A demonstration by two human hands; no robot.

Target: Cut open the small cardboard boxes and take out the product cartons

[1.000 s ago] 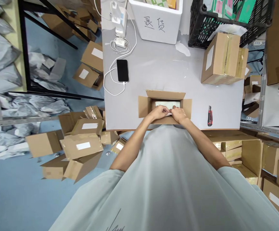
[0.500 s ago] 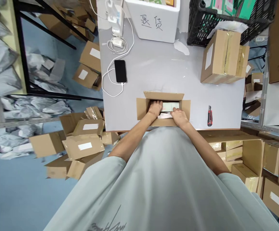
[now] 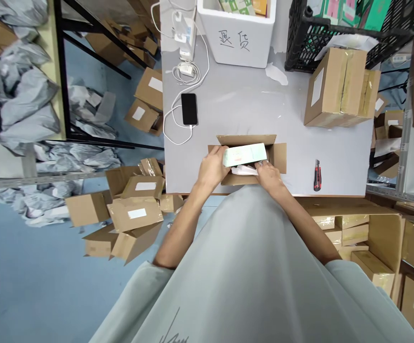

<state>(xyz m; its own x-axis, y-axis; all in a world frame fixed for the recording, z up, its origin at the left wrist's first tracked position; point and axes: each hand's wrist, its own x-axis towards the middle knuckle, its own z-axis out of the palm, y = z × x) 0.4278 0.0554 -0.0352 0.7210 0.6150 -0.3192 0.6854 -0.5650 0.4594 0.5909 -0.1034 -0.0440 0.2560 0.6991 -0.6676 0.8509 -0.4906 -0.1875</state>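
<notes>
An open cardboard box (image 3: 247, 139) with its flaps spread stands at the front edge of the table. Just above its opening is a pale green carton (image 3: 244, 155), tilted slightly up to the right. My left hand (image 3: 212, 166) grips the carton's left end, fingers closed round it. At the box's front right side, my right hand (image 3: 268, 174) has its fingers curled over crumpled white paper (image 3: 244, 170) inside the box. What its fingertips hold is partly hidden. A red and black utility knife (image 3: 317, 176) lies to the right.
A phone (image 3: 189, 109) on a white charging cable lies at the left, near a power strip (image 3: 188, 40). Behind stand a white foam box (image 3: 237, 35) and a black crate (image 3: 296, 38). Taped cartons (image 3: 330, 88) sit at the right. Opened boxes (image 3: 135, 214) are piled on the left floor.
My left hand has lifted the pale green carton from inside the box to above its opening. My right hand stays at the box's front right. The whole view has shifted slightly.
</notes>
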